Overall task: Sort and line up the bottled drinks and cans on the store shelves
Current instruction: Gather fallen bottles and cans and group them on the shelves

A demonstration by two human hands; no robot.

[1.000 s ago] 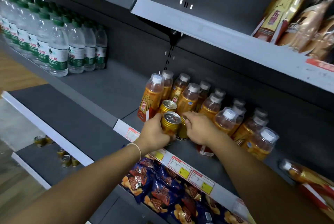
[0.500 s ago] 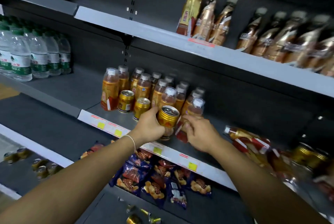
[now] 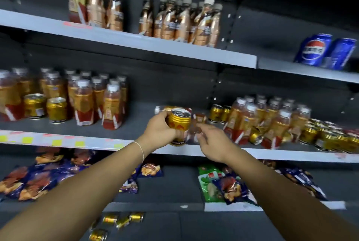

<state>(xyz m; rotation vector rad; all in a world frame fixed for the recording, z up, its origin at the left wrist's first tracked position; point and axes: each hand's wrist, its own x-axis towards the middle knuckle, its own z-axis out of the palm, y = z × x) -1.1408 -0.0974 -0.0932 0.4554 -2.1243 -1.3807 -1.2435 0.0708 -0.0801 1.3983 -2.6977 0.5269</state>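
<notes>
- Left hand (image 3: 159,131) grips gold can (image 3: 179,122) upright at centre frame, over the middle shelf (image 3: 139,124) front edge.
- Right hand (image 3: 211,141) is just beside the can; blur hides its grip.
- Bare shelf floor lies between left bottles (image 3: 83,104) and right bottles (image 3: 250,120).

**A:** Two arms in shot: the left forearm (image 3: 87,182) and the right forearm (image 3: 272,186), both bare right down to the bottom edge.

**B:** One thing worn: a thin, pale bracelet (image 3: 140,149), string-like, circling the wrist just behind the left hand (image 3: 158,131).
</notes>
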